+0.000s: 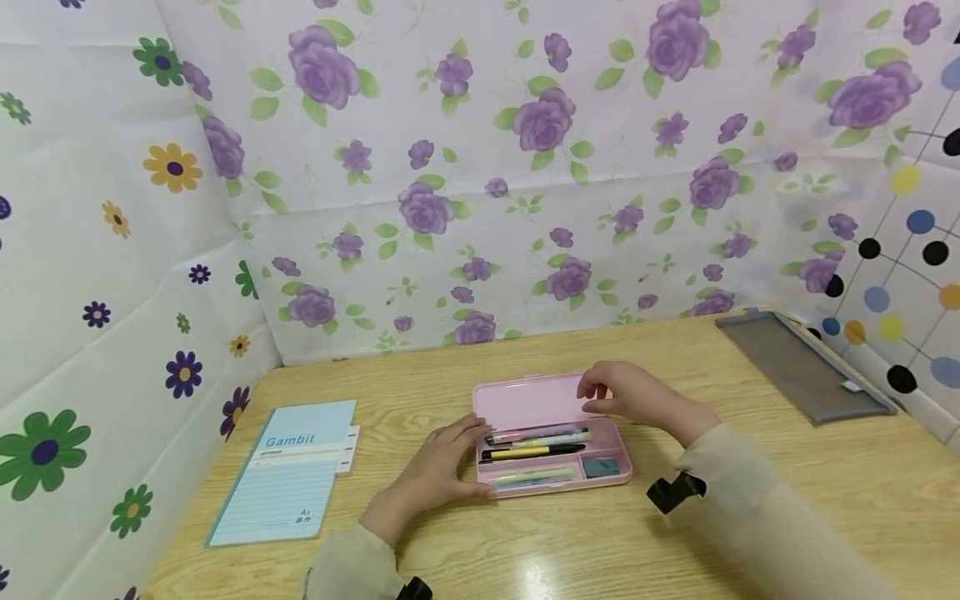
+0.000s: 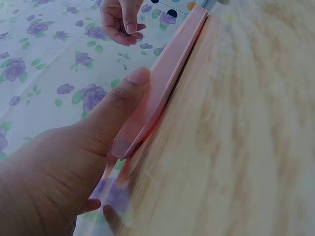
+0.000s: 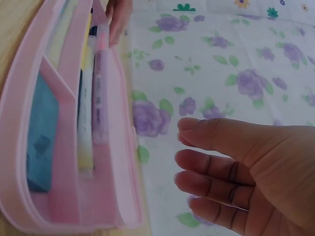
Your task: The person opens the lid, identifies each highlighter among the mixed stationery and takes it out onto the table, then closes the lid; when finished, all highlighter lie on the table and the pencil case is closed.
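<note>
Purple-rose cloth hangs behind the wood-grain table, and over on the left lies a pale blue Gambit notebook. Next, the left hand grips the left end of an open pink pencil case, thumb in front, fingers behind. Pens and a blue eraser sit inside. By the lid's right end, the right hand hovers clear, fingers loosely bent, holding nothing. Far right lies a grey mesh pouch.
</note>
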`<state>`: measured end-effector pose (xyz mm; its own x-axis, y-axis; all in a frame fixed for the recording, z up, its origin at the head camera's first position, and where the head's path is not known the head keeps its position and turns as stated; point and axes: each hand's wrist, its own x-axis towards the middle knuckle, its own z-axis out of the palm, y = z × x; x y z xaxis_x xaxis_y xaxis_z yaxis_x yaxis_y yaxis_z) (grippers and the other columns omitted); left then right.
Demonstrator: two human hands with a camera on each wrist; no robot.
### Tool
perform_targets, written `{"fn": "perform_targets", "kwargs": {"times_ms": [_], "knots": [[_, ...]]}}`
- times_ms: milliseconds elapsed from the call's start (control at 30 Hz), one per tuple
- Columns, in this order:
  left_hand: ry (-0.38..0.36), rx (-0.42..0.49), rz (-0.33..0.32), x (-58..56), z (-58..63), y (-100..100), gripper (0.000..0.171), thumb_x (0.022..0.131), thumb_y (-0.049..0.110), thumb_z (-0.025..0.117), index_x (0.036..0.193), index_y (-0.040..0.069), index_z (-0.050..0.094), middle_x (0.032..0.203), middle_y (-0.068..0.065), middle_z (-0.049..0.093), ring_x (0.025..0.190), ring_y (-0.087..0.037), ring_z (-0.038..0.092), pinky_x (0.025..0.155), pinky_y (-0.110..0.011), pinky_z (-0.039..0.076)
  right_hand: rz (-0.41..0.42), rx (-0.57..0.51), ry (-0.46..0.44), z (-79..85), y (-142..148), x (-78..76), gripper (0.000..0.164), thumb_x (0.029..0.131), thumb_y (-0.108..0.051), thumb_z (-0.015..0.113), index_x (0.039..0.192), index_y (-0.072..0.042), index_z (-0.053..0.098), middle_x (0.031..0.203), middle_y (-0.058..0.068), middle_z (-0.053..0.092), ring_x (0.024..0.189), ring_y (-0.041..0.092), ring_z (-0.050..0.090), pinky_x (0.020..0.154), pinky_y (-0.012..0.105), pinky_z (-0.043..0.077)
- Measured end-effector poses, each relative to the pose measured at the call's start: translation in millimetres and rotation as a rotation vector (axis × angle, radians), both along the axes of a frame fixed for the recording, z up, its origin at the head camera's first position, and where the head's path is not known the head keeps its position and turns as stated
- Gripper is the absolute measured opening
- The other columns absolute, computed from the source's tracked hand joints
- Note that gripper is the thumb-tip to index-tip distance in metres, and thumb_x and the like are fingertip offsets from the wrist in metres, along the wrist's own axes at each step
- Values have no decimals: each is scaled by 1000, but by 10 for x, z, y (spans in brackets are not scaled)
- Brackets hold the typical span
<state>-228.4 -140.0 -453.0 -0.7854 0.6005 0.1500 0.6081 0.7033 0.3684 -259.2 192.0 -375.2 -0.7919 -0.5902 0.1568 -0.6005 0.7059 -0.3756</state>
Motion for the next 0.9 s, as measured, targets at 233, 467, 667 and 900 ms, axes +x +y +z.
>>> {"fn": "perform_targets", "kwargs": {"times_ms": [233,467,667,900], "knots": [[1,-1,-4,-5,-2,7,89,73,61,72,146,19,42,154,-6,37,142,-28,36,114,-55,31,37,12,-31,-109,-148,-5,10,87,-15,70,95,-8,70,90,0,65,77,7,57,71,27,53],[-3,-9,2,-2,15,-5,90,73,60,73,146,19,41,154,-5,37,143,-26,34,115,-54,30,46,23,-33,-202,-244,-10,8,87,-13,70,94,-9,70,89,0,65,77,10,58,69,23,51],[9,-16,1,-17,-3,-9,91,73,60,73,146,18,41,154,-6,37,143,-27,35,114,-53,31,41,35,-16,-261,-314,11,6,85,-13,72,90,-11,70,85,-2,64,75,10,59,67,21,51],[-3,-3,1,-6,11,-7,90,73,59,73,146,19,41,154,-6,37,143,-27,34,115,-54,30,19,64,-24,-300,-383,20,5,84,-14,73,86,-12,70,81,-1,62,71,6,54,64,19,49]]}}
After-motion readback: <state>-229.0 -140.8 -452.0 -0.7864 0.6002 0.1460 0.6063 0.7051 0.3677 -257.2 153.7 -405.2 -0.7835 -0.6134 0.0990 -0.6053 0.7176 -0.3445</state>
